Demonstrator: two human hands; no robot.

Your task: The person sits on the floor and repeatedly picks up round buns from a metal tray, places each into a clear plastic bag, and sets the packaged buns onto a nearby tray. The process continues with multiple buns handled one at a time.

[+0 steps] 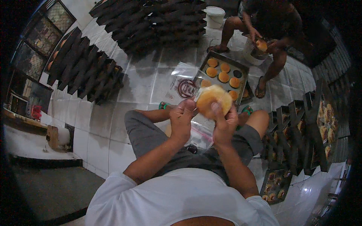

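A round golden bun (214, 98) is in my right hand (225, 127), which has its thumb pressed on the bun's face and fingers closed behind it. My left hand (181, 121) is closed in a pinch on a clear plastic bag (180, 76) with a dark red round print. The bag spreads out beyond my left hand, and its edge meets the bun's left side. Whether the bun sits partly inside the bag is blurred. More clear plastic packaging (200, 136) rests in my lap below my hands. Past my right hand lies a metal tray (241, 67) of similar buns.
Another person (271, 22) sits opposite, holding a bun over a white bucket (253, 52). A lidded white bucket (215, 17) stands behind. Stacked dark trays (151, 26) rise at the back, more trays (85, 64) at left, and filled trays (298, 132) at right. White floor tiles (141, 81) surround us.
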